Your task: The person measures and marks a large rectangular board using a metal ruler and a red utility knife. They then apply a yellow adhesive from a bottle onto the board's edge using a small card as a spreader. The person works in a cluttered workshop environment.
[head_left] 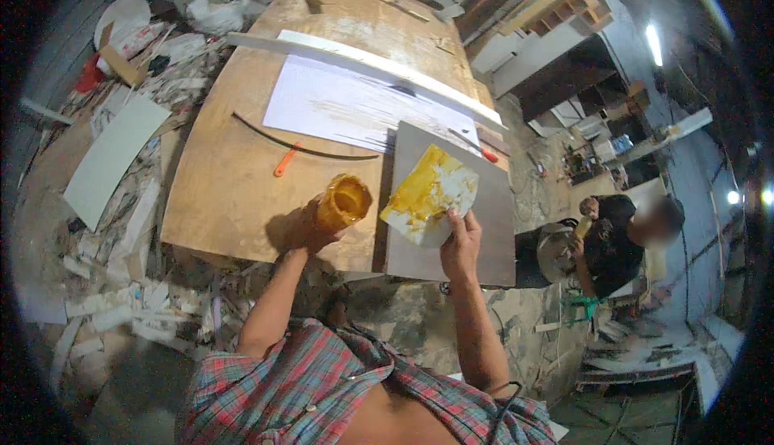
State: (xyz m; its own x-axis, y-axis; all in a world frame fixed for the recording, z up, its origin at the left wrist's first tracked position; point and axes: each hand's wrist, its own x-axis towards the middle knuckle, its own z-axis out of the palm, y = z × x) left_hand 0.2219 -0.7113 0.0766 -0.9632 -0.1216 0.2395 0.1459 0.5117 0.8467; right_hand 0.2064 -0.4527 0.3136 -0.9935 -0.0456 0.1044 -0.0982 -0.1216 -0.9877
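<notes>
My left hand [313,234] is wrapped round a tub [343,205] coated with yellow-brown glue, tilted so its open mouth shows. It is above the near part of the wooden table [210,195]. With my right hand [461,243] I grip a pale, flat sheet [421,185] by its lower right edge, thumb on top. Thick yellow glue covers much of that sheet's upper face. Beneath it lies a grey-brown board [492,255] at the table's near right; whether the sheet touches the board I cannot tell.
Behind the board lie a white panel [294,94] and a long straight bar [363,68]. A dark strip [274,140], an orange-handled tool [285,160] and a red-handled tool [488,156] are nearby. Scraps litter the floor at left. Another person [617,239] works at right.
</notes>
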